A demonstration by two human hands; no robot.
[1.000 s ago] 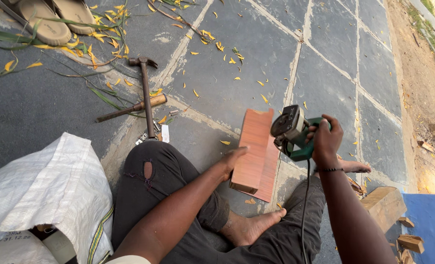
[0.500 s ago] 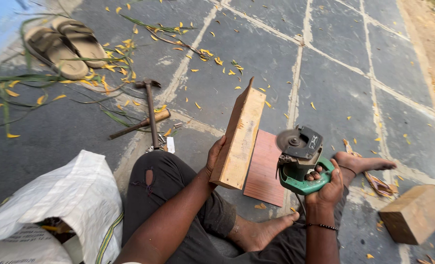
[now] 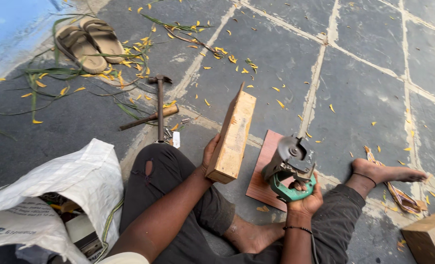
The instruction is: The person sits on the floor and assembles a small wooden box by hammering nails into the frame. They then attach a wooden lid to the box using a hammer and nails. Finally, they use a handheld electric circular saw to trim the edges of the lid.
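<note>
My left hand (image 3: 208, 155) grips the near end of a thick wooden block (image 3: 233, 137), which stands tilted on edge above my lap. My right hand (image 3: 304, 198) holds a green angle grinder (image 3: 289, 168) by its body, disc end pointing up and away. Under the grinder a flat reddish board (image 3: 264, 174) lies on the stone paving. I sit on the ground with my legs bent and my bare right foot (image 3: 386, 173) stretched out to the right.
A hammer (image 3: 160, 101), a wooden-handled tool (image 3: 149, 117) and small metal bits lie ahead on the left. A pair of sandals (image 3: 88, 43) sits further back. A white sack (image 3: 51, 200) of items is at my left. Another wooden block (image 3: 430, 236) sits bottom right.
My left hand has lifted the block off the reddish board and tilted it up on edge. My right hand has brought the grinder down and nearer to me over the board.
</note>
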